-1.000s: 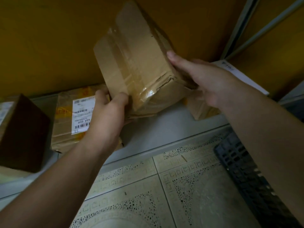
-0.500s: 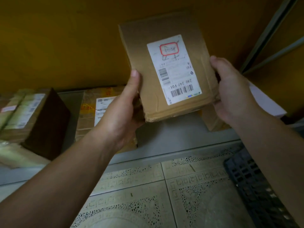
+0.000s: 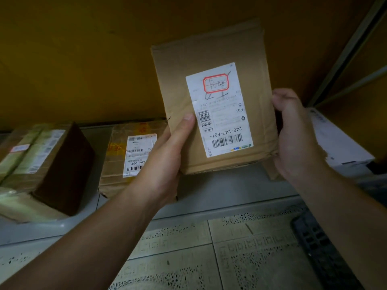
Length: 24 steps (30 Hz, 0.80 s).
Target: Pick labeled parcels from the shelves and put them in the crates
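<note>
Flat brown cardboard parcel (image 3: 211, 105), a second ago turned tape-side up, now faces the camera with its white label (image 3: 219, 109), lifted clear above the grey shelf (image 3: 219, 189), left hand (image 3: 167, 160) and right hand (image 3: 293, 139) fingers gripping its edges; ready for the dark crate (image 3: 322, 248) near right.

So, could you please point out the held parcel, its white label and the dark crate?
Held parcel (image 3: 173, 76): head view, bare cardboard above the label.
White label (image 3: 225, 122): head view, middle of the printed sheet.
Dark crate (image 3: 320, 252): head view, slotted wall at lower right.
</note>
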Available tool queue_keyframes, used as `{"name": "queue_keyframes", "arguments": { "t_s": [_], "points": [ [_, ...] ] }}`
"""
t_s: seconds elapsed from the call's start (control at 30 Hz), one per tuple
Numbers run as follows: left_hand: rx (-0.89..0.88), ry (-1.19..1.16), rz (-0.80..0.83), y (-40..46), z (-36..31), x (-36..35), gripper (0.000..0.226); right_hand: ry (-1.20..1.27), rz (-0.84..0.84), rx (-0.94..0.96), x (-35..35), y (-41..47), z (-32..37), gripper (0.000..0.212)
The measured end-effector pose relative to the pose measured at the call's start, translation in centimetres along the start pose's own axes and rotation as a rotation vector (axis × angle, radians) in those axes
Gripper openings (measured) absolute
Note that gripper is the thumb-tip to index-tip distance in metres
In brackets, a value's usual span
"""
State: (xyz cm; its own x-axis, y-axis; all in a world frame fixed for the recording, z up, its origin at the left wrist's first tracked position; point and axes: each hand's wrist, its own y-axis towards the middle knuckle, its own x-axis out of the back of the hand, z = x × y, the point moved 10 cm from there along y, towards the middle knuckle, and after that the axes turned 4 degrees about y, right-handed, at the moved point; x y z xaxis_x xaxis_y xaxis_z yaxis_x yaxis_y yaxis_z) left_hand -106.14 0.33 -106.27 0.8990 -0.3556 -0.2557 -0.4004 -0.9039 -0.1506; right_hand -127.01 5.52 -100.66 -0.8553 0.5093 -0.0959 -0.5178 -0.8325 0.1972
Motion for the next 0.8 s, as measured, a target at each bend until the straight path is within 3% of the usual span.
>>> {"name": "queue_keyframes", "arguments": {
  "t_s": [0.33, 0.6, 0.73, 0.8],
  "points": [
    [-0.004, -0.045, -0.055, 0.7, 0.8, 0.4, 0.072, 0.046, 0.022, 0.062, 0.3, 0.5, -0.5, 0.02],
    [0.01, -0.014, -0.031, 1.6, 1.8, 0.2, 0.06, 0.047, 0.014, 0.046, 0.6, 0.6, -1.3, 0.024],
    [0.014, 0.004, -0.042, 1.6, 1.7, 0.2, 0.047, 0.057, 0.017, 0.045, 0.7, 0.4, -1.3, 0.013],
    [0.037, 0.059, -0.051, 1.6, 1.7, 0.1, 0.044, 0.065, 0.032, 0.02, 0.7, 0.5, -1.7, 0.02]
  ]
}}
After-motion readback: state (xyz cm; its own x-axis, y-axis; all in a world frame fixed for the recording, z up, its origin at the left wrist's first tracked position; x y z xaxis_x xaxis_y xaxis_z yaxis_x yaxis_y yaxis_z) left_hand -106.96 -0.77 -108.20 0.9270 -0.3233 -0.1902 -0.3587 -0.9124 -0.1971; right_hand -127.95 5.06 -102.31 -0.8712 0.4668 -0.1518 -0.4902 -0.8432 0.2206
